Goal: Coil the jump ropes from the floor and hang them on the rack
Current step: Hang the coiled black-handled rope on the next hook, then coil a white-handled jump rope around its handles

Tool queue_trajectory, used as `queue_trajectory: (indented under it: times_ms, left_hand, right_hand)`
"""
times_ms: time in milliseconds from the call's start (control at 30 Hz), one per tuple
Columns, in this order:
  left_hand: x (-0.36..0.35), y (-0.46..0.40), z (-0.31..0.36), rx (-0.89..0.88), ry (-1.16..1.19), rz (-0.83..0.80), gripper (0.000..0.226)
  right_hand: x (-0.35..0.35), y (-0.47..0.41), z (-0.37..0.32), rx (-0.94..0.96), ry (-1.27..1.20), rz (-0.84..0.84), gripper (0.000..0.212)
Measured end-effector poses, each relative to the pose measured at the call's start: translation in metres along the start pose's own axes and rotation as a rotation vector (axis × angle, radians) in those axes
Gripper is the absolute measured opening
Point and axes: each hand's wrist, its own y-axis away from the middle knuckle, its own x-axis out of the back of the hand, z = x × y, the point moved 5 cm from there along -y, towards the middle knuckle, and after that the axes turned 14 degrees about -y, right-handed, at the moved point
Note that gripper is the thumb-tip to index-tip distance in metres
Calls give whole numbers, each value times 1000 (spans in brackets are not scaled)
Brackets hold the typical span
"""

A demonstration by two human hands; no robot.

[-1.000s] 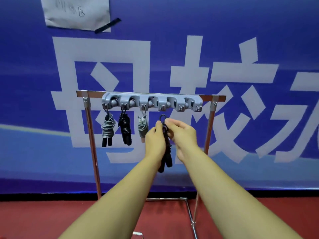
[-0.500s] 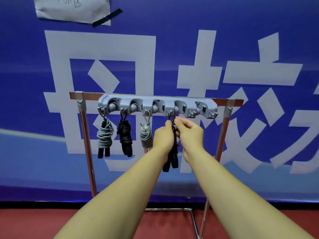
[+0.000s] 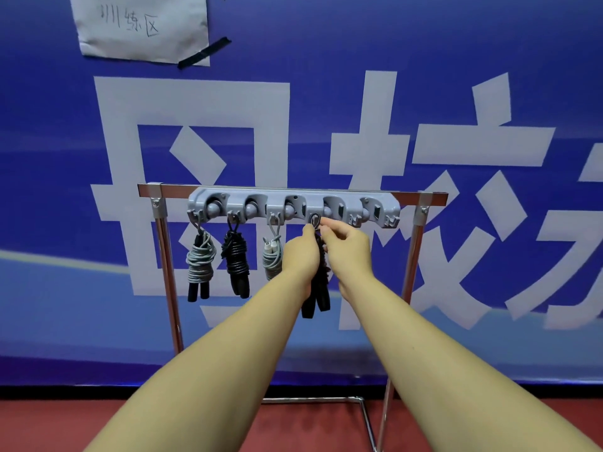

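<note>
Your left hand [image 3: 301, 252] and right hand [image 3: 347, 247] meet at the fourth hook [image 3: 315, 220] of the grey hook strip [image 3: 293, 207] on the rack [image 3: 434, 198]. Between them hangs a coiled black jump rope [image 3: 318, 288]: your left fingers curl around the bundle, while your right fingers [image 3: 326, 229] pinch its top loop [image 3: 314, 219], held at the hook. Whether the loop has passed over the hook tip cannot be told from this view.

Three coiled ropes already hang to the left: a grey rope [image 3: 199, 265], a black rope [image 3: 235, 259] and a second grey rope [image 3: 272, 256], the last partly hidden behind your left hand.

Likely hazards: if you let go before the loop seats, the bundle will probably drop to the floor [image 3: 310, 425] and its coils may loosen. A loop caught only on the hook tip could slip off once the handles' weight swings. Your left hand also sits close to the third rope and could knock it off.
</note>
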Motion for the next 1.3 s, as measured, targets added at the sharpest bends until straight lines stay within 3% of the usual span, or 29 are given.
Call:
queue_trajectory:
  times_ms: [267,367,567,800,933,1100,1300]
  left_hand:
    - [-5,-14,-6,51,-6,-71,45]
    - [-7,-16,-16,-14,-116,-116,53]
    - [6,-2,-25,-92,-108,-93,50]
    - [28,47,-54,-185,-377,-48,56]
    - [31,78,-118,-184,-555,-72,59]
    - [28,109,-250,-62,-675,-130,60]
    - [27,144,-451,204,-727,-260,56]
  right_hand:
    - [0,-4,10,-75,169,-132,39]
    - [-2,0,22,-91,284,-185,46]
    - [10,18,21,-50,361,-198,51]
    - [37,58,36,-37,539,-252,51]
    - [61,99,75,-63,691,-297,52]
    - [103,174,172,-160,848,-402,53]
    - [166,278,331,-459,955,-537,55]
